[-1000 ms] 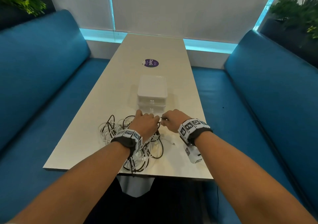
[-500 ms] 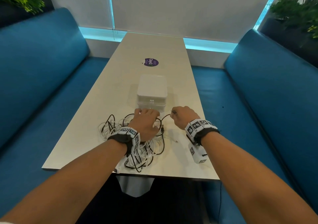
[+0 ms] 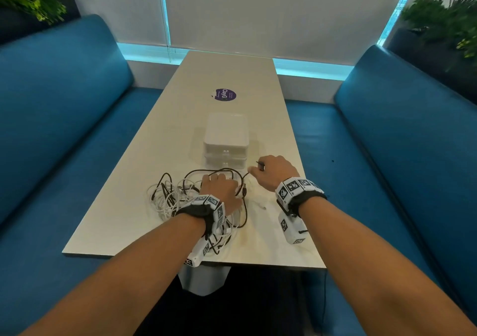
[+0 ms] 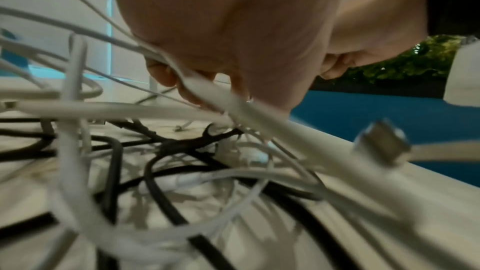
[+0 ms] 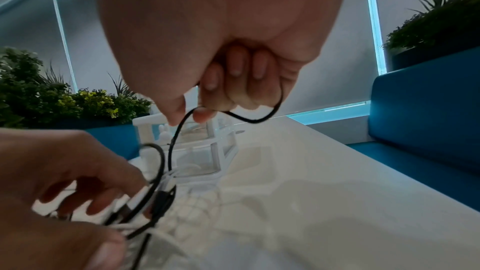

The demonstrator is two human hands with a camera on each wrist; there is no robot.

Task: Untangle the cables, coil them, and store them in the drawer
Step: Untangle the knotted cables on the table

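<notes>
The right hand (image 3: 275, 171) is pinching a thin black cable (image 5: 174, 137) running leftward and toward the near edge of the pale table (image 3: 124, 222), into the tangled black and white cables (image 3: 167, 196), which the left hand (image 3: 219, 191) is pressing, fingers loosely curled.

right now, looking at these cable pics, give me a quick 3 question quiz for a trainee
1. True or false: the right hand pinches a thin black cable.
2. What lies under the left hand? A) the cable tangle B) the purple sticker C) nothing
3. Fill in: the white drawer unit stands on the ___.

Key
1. True
2. A
3. table
</notes>
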